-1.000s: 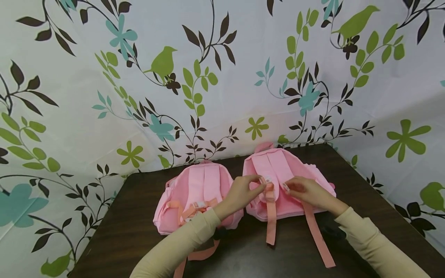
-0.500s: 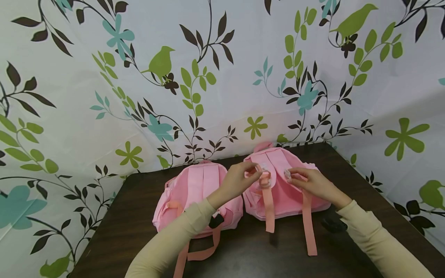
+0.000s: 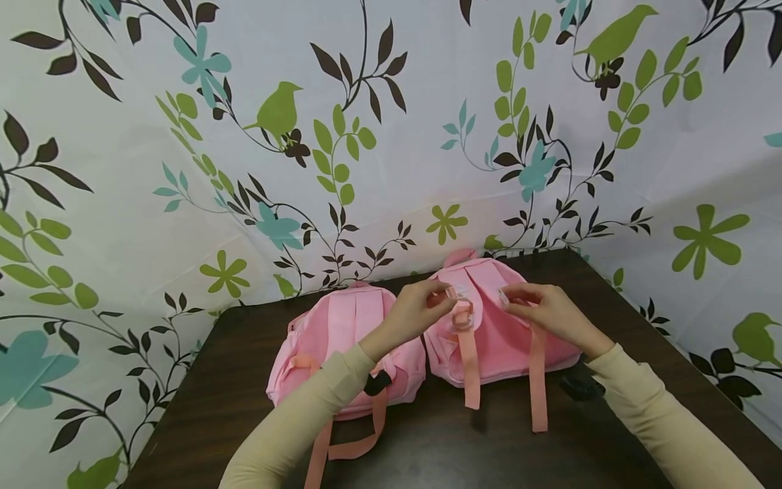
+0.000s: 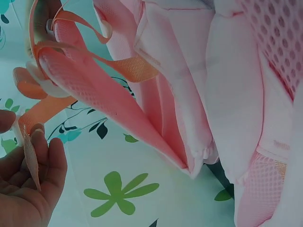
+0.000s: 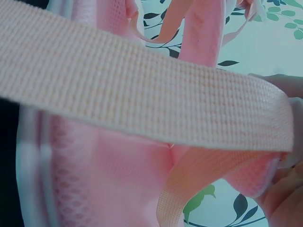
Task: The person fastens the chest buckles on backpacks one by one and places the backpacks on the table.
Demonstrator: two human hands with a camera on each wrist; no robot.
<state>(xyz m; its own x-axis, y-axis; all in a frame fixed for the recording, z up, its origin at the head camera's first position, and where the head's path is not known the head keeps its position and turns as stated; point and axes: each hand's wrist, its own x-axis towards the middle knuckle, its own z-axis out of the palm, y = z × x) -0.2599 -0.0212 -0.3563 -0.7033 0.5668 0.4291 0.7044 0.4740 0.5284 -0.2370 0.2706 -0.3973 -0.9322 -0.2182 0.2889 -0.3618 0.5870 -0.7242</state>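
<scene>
A pink backpack [image 3: 495, 333] stands on the right of the table, its shoulder straps facing me. My left hand [image 3: 415, 312] pinches a small white buckle [image 4: 19, 130] on a peach strap, beside the left shoulder strap's pad. A clear buckle [image 3: 462, 314] hangs just right of those fingertips, with a loose strap end [image 3: 469, 370] below. My right hand [image 3: 552, 312] pinches a whitish buckle [image 3: 504, 297] by the other shoulder strap. Its peach webbing [image 5: 142, 90] crosses the right wrist view, and the fingers partly hide that buckle. The two hands are apart.
A second pink backpack [image 3: 348, 339] lies to the left, partly behind my left forearm, with a black piece [image 3: 377, 382] and a peach strap loop [image 3: 360, 448]. A small black object [image 3: 580, 387] sits near my right wrist. Patterned cloth [image 3: 391, 136] hangs behind the dark table [image 3: 440, 448].
My left hand has shifted slightly left and up from the strap pad. My right hand has moved up a little, and the peach strap ends hang higher. The second backpack stays put.
</scene>
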